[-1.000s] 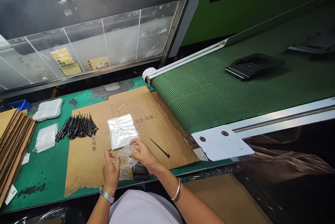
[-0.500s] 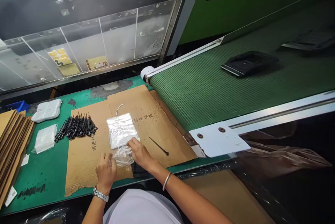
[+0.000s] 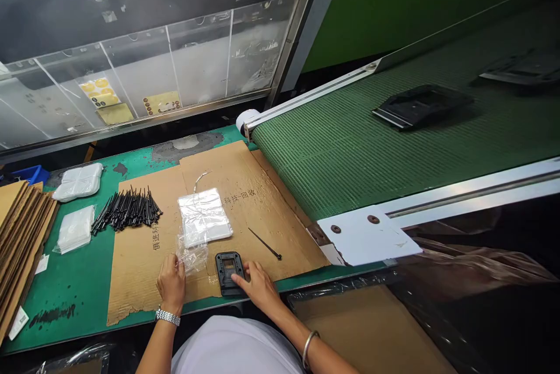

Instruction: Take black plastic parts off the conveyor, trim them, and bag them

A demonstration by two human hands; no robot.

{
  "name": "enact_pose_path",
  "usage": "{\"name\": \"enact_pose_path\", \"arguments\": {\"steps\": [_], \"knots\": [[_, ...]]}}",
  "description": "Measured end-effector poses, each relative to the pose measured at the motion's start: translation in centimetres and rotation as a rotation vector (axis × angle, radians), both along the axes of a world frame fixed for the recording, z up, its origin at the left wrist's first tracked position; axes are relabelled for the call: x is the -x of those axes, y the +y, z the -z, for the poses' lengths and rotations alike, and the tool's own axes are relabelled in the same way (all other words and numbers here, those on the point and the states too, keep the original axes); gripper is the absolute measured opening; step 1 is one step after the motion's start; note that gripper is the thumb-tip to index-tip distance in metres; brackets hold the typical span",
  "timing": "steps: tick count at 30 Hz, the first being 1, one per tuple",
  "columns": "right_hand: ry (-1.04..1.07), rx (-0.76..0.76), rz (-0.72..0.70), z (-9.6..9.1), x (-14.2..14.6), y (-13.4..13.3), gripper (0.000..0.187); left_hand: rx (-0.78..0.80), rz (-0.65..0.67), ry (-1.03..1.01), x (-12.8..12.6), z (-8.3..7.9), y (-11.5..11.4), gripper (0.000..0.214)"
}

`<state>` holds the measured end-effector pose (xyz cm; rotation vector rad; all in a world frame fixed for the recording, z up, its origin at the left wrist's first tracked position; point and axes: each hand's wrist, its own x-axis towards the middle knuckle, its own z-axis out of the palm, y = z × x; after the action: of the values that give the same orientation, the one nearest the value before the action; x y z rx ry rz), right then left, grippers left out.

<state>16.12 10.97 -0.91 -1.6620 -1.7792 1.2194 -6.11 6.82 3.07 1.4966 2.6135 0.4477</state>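
My left hand [image 3: 171, 285] is closed on the edge of a crumpled clear plastic bag [image 3: 192, 256], which lies over the cardboard. My right hand [image 3: 259, 285] grips the right side of a black plastic frame [image 3: 224, 272] with a square opening, its thumb on the top face. The frame lies at the cardboard's front edge. Just behind the bag is a stack of flat clear bags [image 3: 205, 216]. To the right of the stack lies a single black pin-like rod [image 3: 265, 244] with a thicker end.
A pile of black rods [image 3: 129, 210] lies left on the cardboard sheet [image 3: 140, 280]. Bag stacks [image 3: 76, 228] and piled cardboard [image 3: 26, 245] stand further left on the green table [image 3: 74, 280]. On the right, a green conveyor belt [image 3: 332, 152] carries black parts [image 3: 420, 107].
My right hand has let go of the clear bag and moved right and down onto the black frame, now uncovered. My left hand keeps the bag, which has shifted slightly left.
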Motion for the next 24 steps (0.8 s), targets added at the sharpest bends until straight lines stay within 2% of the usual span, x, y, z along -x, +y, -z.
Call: {"name": "enact_pose_path", "arguments": {"steps": [4,8,11,13,16,19,24], "knots": [[0.129,0.144,-0.026,0.8,0.1,-1.8,0.016,0.035,0.039,-0.043,-1.1,0.9,0.1,0.009],[0.378,0.302,-0.087,-0.6,-1.3,-1.5,0.035,0.081,0.047,-0.094,-1.4,1.5,0.3,0.018],[0.544,0.479,-0.185,-1.9,-2.4,-1.3,0.050,0.113,0.074,-0.144,-1.6,1.4,0.6,0.024],[0.619,0.603,-0.253,-2.2,-2.4,-1.1,0.053,0.133,0.123,-0.189,-1.8,1.2,0.8,0.025],[0.698,0.724,-0.294,-1.7,-1.3,-0.6,0.052,0.157,0.217,-0.260,-2.1,1.1,1.1,0.025],[0.750,0.735,-0.231,-0.4,0.0,0.1,0.050,0.172,0.289,-0.312,-2.1,1.1,1.2,0.027],[0.752,0.575,-0.056,1.3,1.9,0.1,0.051,0.194,0.297,-0.297,-2.3,1.1,0.3,0.026]]}}
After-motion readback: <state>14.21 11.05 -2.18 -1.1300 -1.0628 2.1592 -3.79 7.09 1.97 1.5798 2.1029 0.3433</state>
